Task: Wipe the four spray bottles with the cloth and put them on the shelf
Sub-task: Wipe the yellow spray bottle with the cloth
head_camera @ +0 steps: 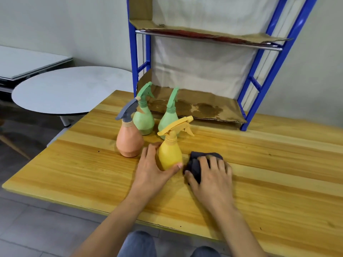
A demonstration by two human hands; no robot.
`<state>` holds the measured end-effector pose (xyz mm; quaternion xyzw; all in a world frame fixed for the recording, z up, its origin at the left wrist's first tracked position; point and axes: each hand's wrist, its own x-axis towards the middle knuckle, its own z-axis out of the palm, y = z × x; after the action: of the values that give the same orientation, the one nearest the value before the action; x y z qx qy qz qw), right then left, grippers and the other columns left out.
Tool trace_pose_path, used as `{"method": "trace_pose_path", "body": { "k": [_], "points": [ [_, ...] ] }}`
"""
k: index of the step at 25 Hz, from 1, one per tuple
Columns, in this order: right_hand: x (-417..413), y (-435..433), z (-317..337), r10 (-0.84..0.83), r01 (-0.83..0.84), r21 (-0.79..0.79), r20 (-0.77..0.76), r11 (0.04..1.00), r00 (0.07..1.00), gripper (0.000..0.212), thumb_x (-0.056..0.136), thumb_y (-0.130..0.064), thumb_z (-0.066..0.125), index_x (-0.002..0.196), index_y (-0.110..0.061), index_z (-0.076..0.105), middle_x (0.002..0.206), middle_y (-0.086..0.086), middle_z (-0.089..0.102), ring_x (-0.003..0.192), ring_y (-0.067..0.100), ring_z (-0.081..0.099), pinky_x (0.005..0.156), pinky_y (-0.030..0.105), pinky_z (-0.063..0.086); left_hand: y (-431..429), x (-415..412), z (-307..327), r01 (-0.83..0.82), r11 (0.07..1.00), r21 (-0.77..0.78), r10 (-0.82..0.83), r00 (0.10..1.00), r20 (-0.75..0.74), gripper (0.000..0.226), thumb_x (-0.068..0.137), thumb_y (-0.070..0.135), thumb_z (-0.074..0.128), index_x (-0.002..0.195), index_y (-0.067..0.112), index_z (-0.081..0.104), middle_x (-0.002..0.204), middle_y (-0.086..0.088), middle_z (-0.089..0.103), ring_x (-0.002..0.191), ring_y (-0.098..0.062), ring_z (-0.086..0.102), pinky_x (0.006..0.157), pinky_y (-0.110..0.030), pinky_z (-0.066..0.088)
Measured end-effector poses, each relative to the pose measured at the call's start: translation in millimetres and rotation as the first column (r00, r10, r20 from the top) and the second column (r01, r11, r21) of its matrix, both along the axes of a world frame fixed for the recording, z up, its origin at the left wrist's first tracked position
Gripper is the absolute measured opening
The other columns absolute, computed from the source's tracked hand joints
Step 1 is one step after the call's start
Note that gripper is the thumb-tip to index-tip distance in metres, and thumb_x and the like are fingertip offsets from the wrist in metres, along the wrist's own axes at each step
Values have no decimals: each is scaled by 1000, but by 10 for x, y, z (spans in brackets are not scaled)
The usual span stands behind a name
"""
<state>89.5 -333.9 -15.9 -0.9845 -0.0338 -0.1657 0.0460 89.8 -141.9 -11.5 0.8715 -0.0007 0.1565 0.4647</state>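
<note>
While the left hand (pixel 151 168) curls its fingers round the yellow spray bottle (pixel 169 154), the right hand (pixel 210 175), at three o'clock, clutches the dark cloth (pixel 194 164).

Left hand (pixel 153 169) wraps its fingers (pixel 152 148) round the yellow bottle (pixel 169 154), upright on the counter (pixel 269 173). Right hand (pixel 211 175) clutches the bunched dark cloth (pixel 195 164) just beside it. Behind them stand the orange bottle (pixel 130 143), the left green bottle (pixel 143 118) and the right green bottle (pixel 168 120), in front of the blue shelf (pixel 135 58).

Blue jeans (pixel 138 244) (knees only), bare forearms (pixel 118 217)
</note>
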Motion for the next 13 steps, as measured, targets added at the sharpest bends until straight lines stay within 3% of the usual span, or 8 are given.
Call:
{"method": "trace_pose_path", "body": {
  "k": [3, 5, 7, 9, 10, 11, 13],
  "points": [
    [-54, -91, -48, 30, -27, 28, -90, 999, 996, 55, 88, -57, 47, 137, -32, 49, 145, 3, 44, 133, 27, 40, 113, 49, 30, 107, -11, 175, 89, 995, -46, -87, 995, 52, 62, 90, 55, 66, 143, 31, 44, 132, 14, 50, 121, -4, 50, 101, -29, 44],
    [-55, -127, -43, 30, -24, 70, -90, 997, 996, 53, 93, -46, 50, 144, -32, 44, 141, 2, 48, 127, 26, 43, 106, 46, 35, 201, 49, 351, 169, 982, -79, -165, 985, 59, 50, 96, 44, 63, 143, 33, 49, 131, 14, 58, 120, -4, 55, 100, -31, 49],
    [-47, -98, -10, 26, -19, 292, -21, 956, 999, 51, 93, -36, 50, 144, -29, 46, 128, 1, 55, 116, 25, 48, 98, 45, 40, 265, 131, 441, 239, 971, -30, -238, 971, 39, 34, 97, 36, 67, 130, 30, 61, 115, 15, 67, 107, -4, 62, 96, -38, 55],
    [-49, -12, 81, 42, -62, 664, 46, 745, 998, 48, 91, -29, 46, 139, -25, 50, 121, -4, 55, 115, 20, 51, 99, 35, 39, 289, 178, 461, 279, 960, -7, -279, 959, 40, 21, 96, 36, 69, 116, 33, 68, 102, 19, 71, 98, -1, 66, 90, -40, 58],
    [-42, 60, 137, 74, -109, 769, 80, 630, 994, 47, 90, -28, 45, 137, -25, 51, 122, -6, 55, 117, 17, 51, 100, 30, 38, 297, 188, 453, 290, 957, -14, -289, 956, 51, 15, 95, 37, 70, 109, 36, 69, 97, 20, 73, 93, -1, 67, 84, -38, 58],
    [-40, 158, 213, 113, -142, 808, 94, 572, 989, 47, 91, -28, 45, 137, -27, 51, 124, -8, 54, 119, 13, 51, 101, 28, 38, 301, 186, 443, 297, 955, -20, -295, 953, 65, 9, 94, 36, 72, 103, 38, 70, 91, 18, 73, 86, -3, 68, 78, -38, 58],
    [-16, 371, 346, 222, -183, 809, 67, 558, 973, 44, 96, -34, 46, 140, -34, 46, 131, -12, 51, 124, 8, 47, 105, 30, 37, 300, 188, 403, 294, 956, -16, -291, 952, 91, 11, 94, 28, 73, 103, 33, 72, 92, 12, 75, 86, -10, 70, 78, -43, 59]
  ]
}}
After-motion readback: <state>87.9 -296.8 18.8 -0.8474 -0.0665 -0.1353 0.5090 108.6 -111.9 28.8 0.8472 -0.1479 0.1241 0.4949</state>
